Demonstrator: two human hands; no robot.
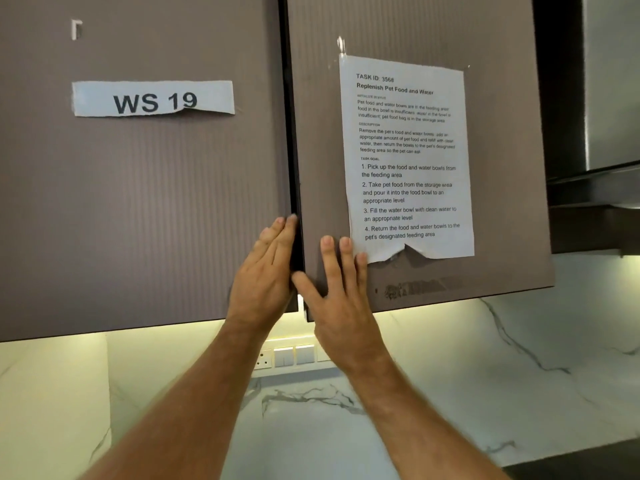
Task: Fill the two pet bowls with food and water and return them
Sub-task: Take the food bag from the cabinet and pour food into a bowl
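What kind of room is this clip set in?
Most likely a kitchen: wall cabinet doors hang above a marble-look backsplash with under-cabinet lighting, a socket and switch panel sits below, and both hands touch the doors.

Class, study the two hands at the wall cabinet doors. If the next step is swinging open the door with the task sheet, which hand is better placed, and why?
Probably the right hand: its palm lies on the right door beside the task sheet, thumb at that door's inner edge. The left hand has its fingers in the gap, against the left door.

Brown cabinet doors [156, 202], side by side
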